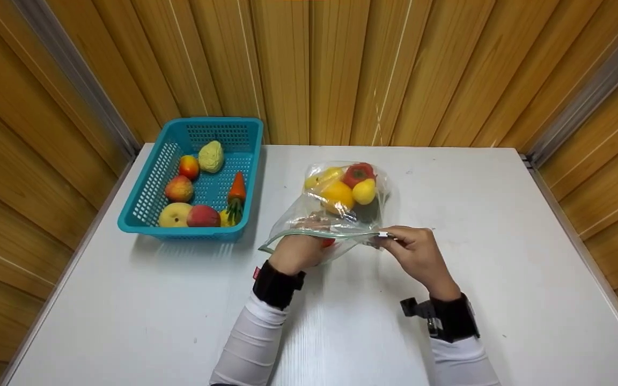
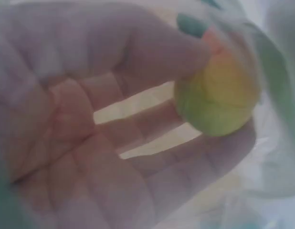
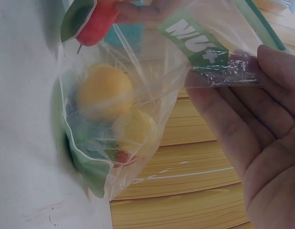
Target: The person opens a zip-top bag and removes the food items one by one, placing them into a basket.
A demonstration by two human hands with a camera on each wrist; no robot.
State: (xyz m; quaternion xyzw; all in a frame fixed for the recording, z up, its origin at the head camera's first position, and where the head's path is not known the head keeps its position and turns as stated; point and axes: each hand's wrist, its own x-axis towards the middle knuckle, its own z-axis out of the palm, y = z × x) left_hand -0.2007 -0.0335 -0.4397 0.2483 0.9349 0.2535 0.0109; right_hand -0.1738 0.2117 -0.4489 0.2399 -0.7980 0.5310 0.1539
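Observation:
A clear zip bag [image 1: 293, 217] with a green seal lies mouth toward me, holding a red bell pepper [image 1: 359, 172], an orange [image 1: 337, 196], a lemon [image 1: 364, 191] and a long yellow piece [image 1: 324, 178]. My left hand [image 1: 298, 253] reaches through its mouth. Between thumb and fingertips it holds a small fruit [image 2: 219, 95], yellow-green with an orange-red top; its red side and thin stem show in the right wrist view. Thumb and fingers of my right hand [image 1: 416, 254] pinch the bag's edge near the white slider [image 1: 383, 234], lifting the mouth.
Left of the bag, a blue basket [image 1: 258, 161] holds a carrot [image 1: 237, 186], a pale green cabbage-like piece [image 1: 211, 156], peach-like fruits [image 1: 203, 216] and several other pieces. The white table [image 1: 180, 311] meets wood-look panels [image 1: 336, 69] at the back.

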